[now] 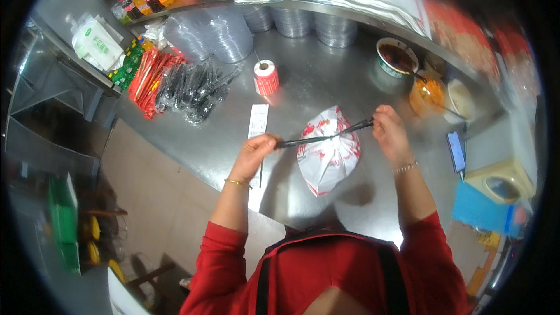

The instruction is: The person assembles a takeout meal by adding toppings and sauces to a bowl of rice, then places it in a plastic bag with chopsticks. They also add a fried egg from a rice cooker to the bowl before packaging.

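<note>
A white plastic bag (328, 160) with red print stands on the steel counter in front of me, its neck gathered at the top. Around that neck runs a black tie strip (312, 139), stretched out to both sides. My left hand (256, 150) pinches the strip's left end, and my right hand (389, 131) grips the right end, a little higher. What is inside the bag is hidden. Beneath my left hand lies a long white printed paper slip (258, 121), partly covered by the hand.
A red label roll (266, 79) stands behind the slip. Wrapped black cutlery packs (195, 90) and red packets (153, 76) lie left. Clear plastic containers (233, 38) line the back. At right are a sauce tub (396, 58), a phone (455, 151) and a cream-coloured device (501, 181).
</note>
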A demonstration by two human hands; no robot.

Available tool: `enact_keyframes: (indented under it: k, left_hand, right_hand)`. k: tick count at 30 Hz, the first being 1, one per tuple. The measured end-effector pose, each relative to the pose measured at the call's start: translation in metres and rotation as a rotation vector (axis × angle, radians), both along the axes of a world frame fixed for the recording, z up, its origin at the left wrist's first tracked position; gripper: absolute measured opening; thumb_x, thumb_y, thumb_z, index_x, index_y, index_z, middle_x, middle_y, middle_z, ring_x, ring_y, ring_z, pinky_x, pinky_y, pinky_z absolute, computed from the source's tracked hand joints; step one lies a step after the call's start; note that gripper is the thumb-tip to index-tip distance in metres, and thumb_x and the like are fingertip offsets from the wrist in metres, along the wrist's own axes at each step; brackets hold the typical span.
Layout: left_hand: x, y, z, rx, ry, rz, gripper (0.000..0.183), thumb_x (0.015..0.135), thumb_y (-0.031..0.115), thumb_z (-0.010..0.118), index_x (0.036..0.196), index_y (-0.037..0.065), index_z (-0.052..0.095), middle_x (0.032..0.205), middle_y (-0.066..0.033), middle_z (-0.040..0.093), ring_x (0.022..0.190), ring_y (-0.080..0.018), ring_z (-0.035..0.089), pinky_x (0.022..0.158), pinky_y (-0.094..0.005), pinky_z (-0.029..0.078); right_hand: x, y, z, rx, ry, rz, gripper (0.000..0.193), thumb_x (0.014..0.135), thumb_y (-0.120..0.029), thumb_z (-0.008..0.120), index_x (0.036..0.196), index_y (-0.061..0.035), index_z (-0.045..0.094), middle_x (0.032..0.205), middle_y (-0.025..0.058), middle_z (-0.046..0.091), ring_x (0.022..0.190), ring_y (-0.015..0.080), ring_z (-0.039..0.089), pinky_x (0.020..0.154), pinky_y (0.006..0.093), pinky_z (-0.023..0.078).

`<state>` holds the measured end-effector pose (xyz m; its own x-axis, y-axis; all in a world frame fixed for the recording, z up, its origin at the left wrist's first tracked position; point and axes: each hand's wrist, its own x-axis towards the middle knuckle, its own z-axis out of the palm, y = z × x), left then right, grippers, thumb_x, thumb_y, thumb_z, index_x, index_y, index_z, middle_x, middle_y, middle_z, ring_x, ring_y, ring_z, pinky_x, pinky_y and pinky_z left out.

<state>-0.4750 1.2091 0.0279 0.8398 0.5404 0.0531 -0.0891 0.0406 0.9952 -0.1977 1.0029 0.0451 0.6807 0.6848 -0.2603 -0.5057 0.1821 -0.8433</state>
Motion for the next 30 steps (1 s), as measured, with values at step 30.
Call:
enact_keyframes:
  k: [30]
  left_hand:
    - [0.136, 0.113, -0.018, 0.055, 0.227, 0.133, 0.012, 0.079, 0.009, 0.068, 0.089, 0.002, 0.067, 0.075, -0.0023, 0.065, 0.064, -0.0072, 0.059, 0.055, -0.0196, 0.045]
  right_hand:
    - [-0.002, 0.217, 0.006, -0.509, -1.459, 0.611, 0.02, 0.08, -0.023, 0.06, 0.089, -0.0063, 0.067, 0.084, 0.0136, 0.065, 0.076, 0.0314, 0.062, 0.07, 0.0398, 0.049]
